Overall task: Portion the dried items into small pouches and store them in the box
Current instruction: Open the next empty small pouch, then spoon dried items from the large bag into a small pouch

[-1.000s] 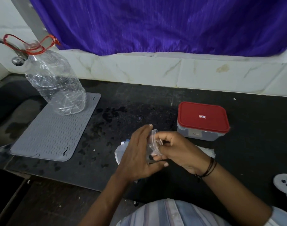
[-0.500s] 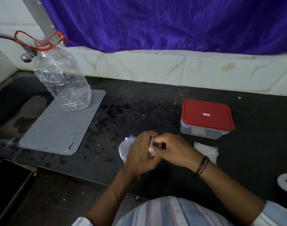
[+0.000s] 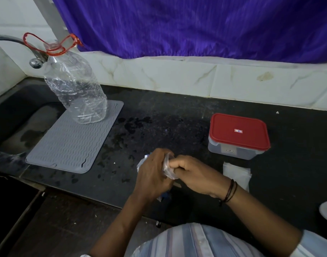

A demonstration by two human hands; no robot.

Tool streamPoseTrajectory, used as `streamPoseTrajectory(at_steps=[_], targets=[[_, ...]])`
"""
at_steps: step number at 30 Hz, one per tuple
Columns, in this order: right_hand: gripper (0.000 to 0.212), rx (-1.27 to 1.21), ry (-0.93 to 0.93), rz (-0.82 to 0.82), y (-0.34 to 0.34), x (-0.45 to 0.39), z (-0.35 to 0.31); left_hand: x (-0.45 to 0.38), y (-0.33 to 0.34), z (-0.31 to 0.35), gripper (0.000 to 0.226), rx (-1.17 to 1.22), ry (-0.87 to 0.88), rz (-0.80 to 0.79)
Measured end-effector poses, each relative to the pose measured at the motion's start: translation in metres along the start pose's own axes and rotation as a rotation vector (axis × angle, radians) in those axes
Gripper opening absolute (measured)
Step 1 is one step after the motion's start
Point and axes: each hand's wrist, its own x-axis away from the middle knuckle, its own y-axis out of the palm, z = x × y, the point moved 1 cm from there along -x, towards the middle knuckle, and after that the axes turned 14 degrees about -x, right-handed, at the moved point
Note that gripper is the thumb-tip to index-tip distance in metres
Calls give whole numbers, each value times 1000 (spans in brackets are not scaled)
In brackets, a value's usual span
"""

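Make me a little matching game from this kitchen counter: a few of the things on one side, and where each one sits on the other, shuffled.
Things:
1. clear plastic bottle
2. red-lidded box
3. small clear pouch
4. stack of empty pouches

Places:
A. lying flat on the counter just in front of the box
B. held between both hands
C. standing on the grey ribbed mat by the sink
D. closed, on the dark counter to the right of the hands

Pairs: 1-C, 2-D, 3-B, 4-A
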Motion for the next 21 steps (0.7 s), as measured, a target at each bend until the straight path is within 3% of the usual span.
streamPoseTrajectory(at_steps=[3,6,10,13,17,21], targets=[[30,-187,-192,230,1,2,1,-4,-18,-8,20,4,-183,122],[22,-3,-267,383,3,6,19,-3,-35,-35,21,-24,-492,167],[46,414,2,155,20,11,55,12,-36,-81,28,111,-911,-12],[31,416,52,140,30,11,68,21,-22,-97,35,538,-1193,-92],[9,397,-2,157,32,4,74,19,-3,-97,24,646,-1303,-188],[28,393,-147,243,32,-2,72,10,6,-95,19,469,-1281,-273]])
